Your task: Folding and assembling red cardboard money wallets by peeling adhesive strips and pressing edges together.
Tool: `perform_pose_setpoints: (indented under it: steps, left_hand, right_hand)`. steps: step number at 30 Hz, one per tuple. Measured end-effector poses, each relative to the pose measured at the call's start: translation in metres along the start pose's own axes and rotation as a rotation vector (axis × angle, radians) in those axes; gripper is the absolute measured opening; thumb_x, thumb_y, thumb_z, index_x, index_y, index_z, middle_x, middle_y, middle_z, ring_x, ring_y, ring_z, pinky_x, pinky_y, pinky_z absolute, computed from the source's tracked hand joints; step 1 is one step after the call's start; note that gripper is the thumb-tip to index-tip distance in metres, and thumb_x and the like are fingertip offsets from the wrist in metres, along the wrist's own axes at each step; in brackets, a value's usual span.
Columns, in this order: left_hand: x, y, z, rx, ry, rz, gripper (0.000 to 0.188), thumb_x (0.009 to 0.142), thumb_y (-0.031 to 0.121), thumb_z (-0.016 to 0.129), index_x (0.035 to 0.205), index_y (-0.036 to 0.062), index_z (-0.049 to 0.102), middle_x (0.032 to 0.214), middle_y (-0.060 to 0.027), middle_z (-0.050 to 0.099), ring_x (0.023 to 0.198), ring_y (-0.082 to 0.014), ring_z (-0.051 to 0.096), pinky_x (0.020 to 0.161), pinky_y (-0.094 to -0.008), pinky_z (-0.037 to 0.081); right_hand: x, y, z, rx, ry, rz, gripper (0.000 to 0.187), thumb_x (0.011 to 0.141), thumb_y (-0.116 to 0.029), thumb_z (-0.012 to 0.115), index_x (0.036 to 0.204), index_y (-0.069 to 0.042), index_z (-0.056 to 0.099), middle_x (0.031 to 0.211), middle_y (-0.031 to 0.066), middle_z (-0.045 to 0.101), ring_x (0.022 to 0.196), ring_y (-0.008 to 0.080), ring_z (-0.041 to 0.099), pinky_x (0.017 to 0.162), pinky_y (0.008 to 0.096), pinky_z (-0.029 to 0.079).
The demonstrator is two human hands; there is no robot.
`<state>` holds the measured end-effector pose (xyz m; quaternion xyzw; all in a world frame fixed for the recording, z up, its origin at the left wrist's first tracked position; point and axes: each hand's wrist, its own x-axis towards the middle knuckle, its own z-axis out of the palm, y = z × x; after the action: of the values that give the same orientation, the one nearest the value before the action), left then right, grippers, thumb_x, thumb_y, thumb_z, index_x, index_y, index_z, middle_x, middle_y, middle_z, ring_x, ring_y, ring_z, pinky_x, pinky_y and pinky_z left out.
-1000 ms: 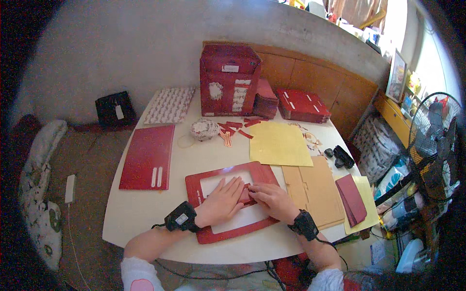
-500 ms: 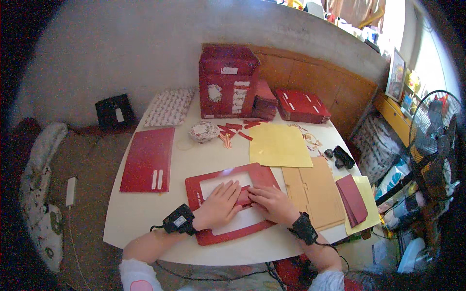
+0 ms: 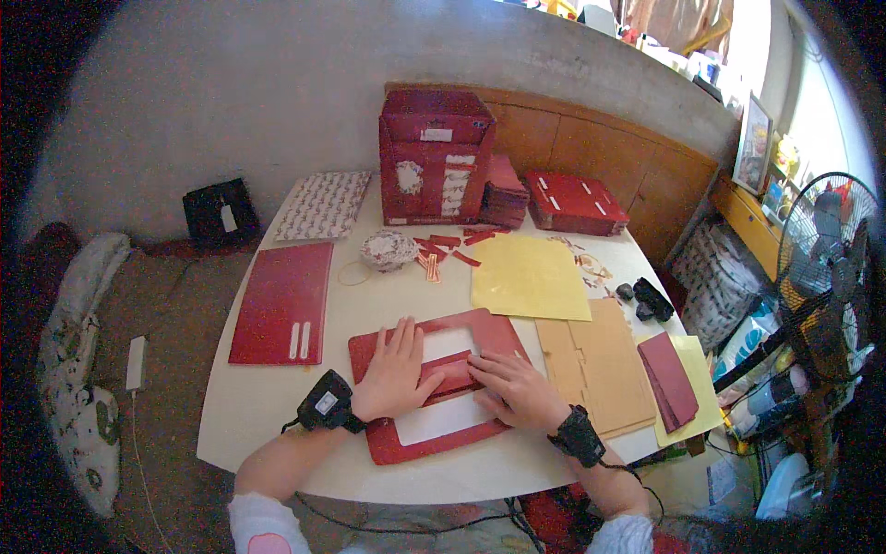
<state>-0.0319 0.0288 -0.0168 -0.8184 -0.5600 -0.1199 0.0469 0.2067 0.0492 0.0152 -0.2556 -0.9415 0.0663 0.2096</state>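
A red card frame [image 3: 415, 451] with a large window lies slightly turned on the white table in front of me. Across the middle of its window runs a red folded card strip [image 3: 448, 376]. My left hand [image 3: 391, 377] rests flat and open on the frame's left side, its fingers stretched away from me and its thumb by the strip's left end. Over the strip's right end lies my right hand [image 3: 517, 390], fingers together and stretched out leftward, pressing on the card. What lies under its palm is hidden. Both wrists wear black strapped devices.
Around the frame are a red panel [image 3: 280, 305], a yellow sheet [image 3: 529, 279], brown cardboard [image 3: 604, 369] and dark red cards [image 3: 668, 380]. Farther back stand a tall red box [image 3: 432, 175], a red stack [image 3: 574, 203], a white bundle [image 3: 388, 250] and red scraps [image 3: 445, 242]. A fan [image 3: 826, 245] stands right.
My left hand has slid left off the strip onto the frame's left side, uncovering more of the strip. My right hand stays nearly in place. The frame has shifted slightly left.
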Motion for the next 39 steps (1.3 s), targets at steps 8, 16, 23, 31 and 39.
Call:
perform_pose_setpoints:
  steps: [8,16,23,31,39]
  left_hand:
    - [-0.005,0.016,-0.033,0.161,-0.184,-0.216,0.081,0.086,0.053,0.041,0.132,-0.0115,0.027,0.134,-0.0345,0.028,0.125,-0.0452,0.030,0.104,-0.0524,0.023]
    - [-0.002,-0.005,-0.041,-0.065,-0.151,-0.008,0.076,0.083,0.053,0.047,0.131,-0.0042,0.034,0.131,-0.0316,0.032,0.120,-0.0446,0.034,0.101,-0.0510,0.027]
    - [0.001,-0.023,-0.012,-0.039,0.022,0.326,0.058,0.084,0.043,0.050,0.129,0.0083,0.041,0.138,-0.0223,0.028,0.121,-0.0435,0.033,0.101,-0.0515,0.027]
    - [0.004,-0.018,-0.029,-0.103,-0.012,0.333,0.064,0.080,0.045,0.054,0.126,0.0031,0.043,0.131,-0.0200,0.035,0.113,-0.0401,0.037,0.095,-0.0500,0.032]
    - [-0.004,-0.017,-0.046,-0.045,-0.107,0.192,0.084,0.074,0.065,0.053,0.125,-0.0002,0.044,0.121,-0.0247,0.043,0.108,-0.0400,0.043,0.098,-0.0483,0.031]
  right_hand:
    - [-0.005,0.009,-0.006,0.000,0.077,0.031,0.035,0.081,-0.017,0.061,0.113,-0.005,0.055,0.119,0.0141,0.054,0.114,0.0312,0.047,0.095,0.0441,0.039]
    - [-0.010,0.030,-0.005,-0.156,0.119,0.249,0.040,0.087,-0.021,0.053,0.120,-0.001,0.047,0.120,0.0169,0.052,0.115,0.0341,0.045,0.096,0.0421,0.037]
    - [-0.007,0.038,-0.011,-0.121,-0.106,0.523,0.052,0.093,-0.036,0.038,0.130,0.001,0.038,0.133,0.0186,0.042,0.126,0.0330,0.036,0.105,0.0447,0.027]
    - [-0.004,0.057,0.004,-0.378,-0.029,0.319,0.055,0.093,-0.038,0.034,0.133,0.000,0.034,0.135,0.0155,0.041,0.128,0.0318,0.034,0.106,0.0493,0.023]
    - [-0.006,0.054,0.000,-0.485,-0.083,0.472,0.057,0.092,-0.040,0.036,0.134,-0.001,0.034,0.132,0.0152,0.045,0.129,0.0328,0.033,0.106,0.0548,0.017]
